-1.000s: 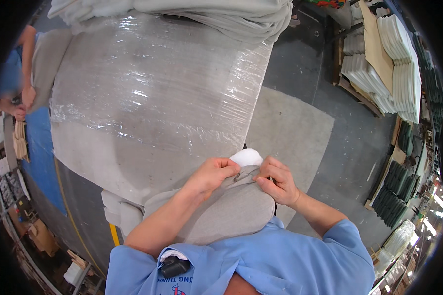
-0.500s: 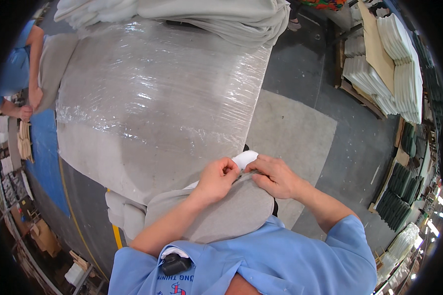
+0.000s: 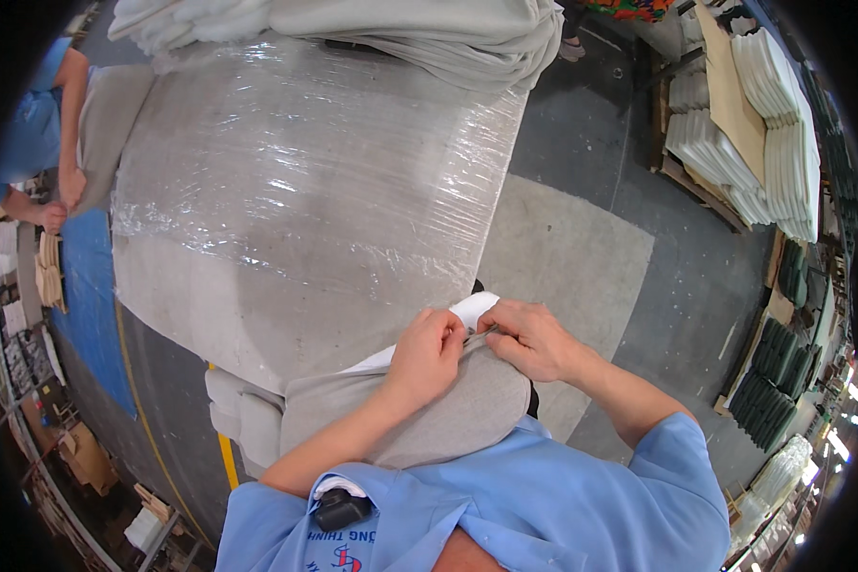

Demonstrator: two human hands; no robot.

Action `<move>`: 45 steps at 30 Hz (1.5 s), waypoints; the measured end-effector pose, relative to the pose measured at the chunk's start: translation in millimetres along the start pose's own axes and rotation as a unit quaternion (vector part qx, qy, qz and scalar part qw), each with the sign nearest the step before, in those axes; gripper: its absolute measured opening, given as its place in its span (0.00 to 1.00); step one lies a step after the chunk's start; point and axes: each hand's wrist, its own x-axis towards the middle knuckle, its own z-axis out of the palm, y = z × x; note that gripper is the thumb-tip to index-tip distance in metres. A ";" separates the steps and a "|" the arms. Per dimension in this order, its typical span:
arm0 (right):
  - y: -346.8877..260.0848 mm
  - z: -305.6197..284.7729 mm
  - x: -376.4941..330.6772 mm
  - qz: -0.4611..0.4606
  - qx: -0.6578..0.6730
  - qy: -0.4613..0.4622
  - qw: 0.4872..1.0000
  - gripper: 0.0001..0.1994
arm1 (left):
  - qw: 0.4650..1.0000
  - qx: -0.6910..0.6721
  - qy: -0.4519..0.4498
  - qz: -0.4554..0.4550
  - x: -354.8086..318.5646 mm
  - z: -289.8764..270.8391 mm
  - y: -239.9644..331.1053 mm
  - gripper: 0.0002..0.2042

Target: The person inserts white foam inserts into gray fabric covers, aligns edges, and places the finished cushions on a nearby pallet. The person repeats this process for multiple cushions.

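Observation:
A grey fabric cushion cover lies against my body at the near edge of the table, with a strip of white padding showing along its far side. My left hand pinches the edge of the cover, thumb and fingers closed together. Close beside it, my right hand grips the same edge with bent fingers, just below the white padding. A small gap separates the two hands, and the cover's edge runs between them. What lies under my fingertips is partly hidden.
The table is wrapped in shiny clear film. Folded grey covers are piled at its far end. At the left, a co-worker's hands hold grey fabric. Stacked white foam pieces stand on a rack at right.
My left hand has turned slightly and shifted a little along the cover's edge. More white padding shows beside its wrist. The right hand has barely moved.

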 end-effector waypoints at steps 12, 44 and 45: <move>7.4 2.1 -2.5 -0.016 -0.005 0.014 1.000 0.11 | 0.962 -0.115 -0.162 -0.189 41.4 -6.3 -8.1 0.10; 65.5 162.7 -17.4 0.101 0.627 0.258 0.728 0.32 | 0.910 -0.035 -0.259 -0.320 75.6 -36.2 -7.2 0.18; 64.7 160.3 -16.5 0.104 0.623 0.256 0.732 0.32 | 0.905 -0.047 -0.262 -0.332 77.0 -36.7 -6.7 0.18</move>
